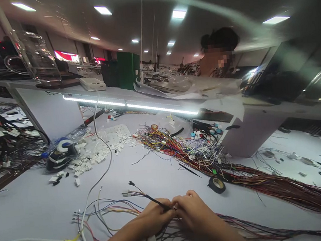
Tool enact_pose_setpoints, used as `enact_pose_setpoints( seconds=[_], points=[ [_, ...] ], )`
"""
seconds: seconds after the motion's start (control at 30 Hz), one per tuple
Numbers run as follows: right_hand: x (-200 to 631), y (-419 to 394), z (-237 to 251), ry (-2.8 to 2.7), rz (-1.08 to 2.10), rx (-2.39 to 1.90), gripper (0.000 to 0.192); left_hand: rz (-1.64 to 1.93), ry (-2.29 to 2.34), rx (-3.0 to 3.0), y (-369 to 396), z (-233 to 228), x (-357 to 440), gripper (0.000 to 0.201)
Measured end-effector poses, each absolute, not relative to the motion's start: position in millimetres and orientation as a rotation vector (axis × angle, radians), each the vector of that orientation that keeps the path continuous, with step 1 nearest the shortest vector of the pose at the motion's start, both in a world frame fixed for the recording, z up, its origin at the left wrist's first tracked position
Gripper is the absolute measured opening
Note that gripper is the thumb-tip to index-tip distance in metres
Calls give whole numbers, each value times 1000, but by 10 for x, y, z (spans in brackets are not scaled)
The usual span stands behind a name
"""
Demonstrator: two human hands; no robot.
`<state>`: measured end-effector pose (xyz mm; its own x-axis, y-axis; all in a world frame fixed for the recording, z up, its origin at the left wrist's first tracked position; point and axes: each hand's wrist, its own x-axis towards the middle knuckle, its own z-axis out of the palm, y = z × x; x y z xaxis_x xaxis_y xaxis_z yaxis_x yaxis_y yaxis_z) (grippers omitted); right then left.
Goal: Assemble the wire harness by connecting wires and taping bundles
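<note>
**Both hands pinching a thin wire harness at the near edge of the table**

While the two hands meet at 6 o'clock in the view, they work one spot on a wire harness. The left hand has its fingers clenched around a black-sleeved section of the bundle, and the right hand pinches the same bundle just beside it, fingertips touching the left's. What sits exactly between the fingertips is too small to tell.

The harness lies on the white table, loose ends fanning toward 9 o'clock, with a small black connector at 11 o'clock of the hands. It looks light, limp and tangle-prone; thin strands likely slip, so the sleeved part or the connector body seems the best place to hold.

Black tape roll lies at 2 o'clock of the hands. A big coloured wire bundle runs from 12 to 3 o'clock. White connector housings lie scattered at 10 o'clock. Another person sits behind the far shelf, at 1 o'clock.
</note>
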<state>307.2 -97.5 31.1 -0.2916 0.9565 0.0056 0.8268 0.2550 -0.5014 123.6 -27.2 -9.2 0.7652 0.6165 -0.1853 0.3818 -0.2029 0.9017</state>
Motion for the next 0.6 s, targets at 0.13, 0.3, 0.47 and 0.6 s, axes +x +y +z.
enact_pose_setpoints(
  seconds=[0.13, 0.3, 0.47, 0.6],
  points=[
    [3097, -878, 402, -2376, 549, -1730, 21, 291, 760, 1863, -277, -50, 1237, 34],
    [3055, -835, 289, -2448, 247, -1818, 22, 325, 797, 1842, -242, -75, 1290, 39],
    [3017, -910, 63, -2303, -23, -1670, 24, 330, 832, 1804, -192, -117, 1355, 39],
    [2799, -1139, 182, -2291, 49, -1400, 30, 325, 904, 1789, -142, -126, 1422, 38]
  ],
)
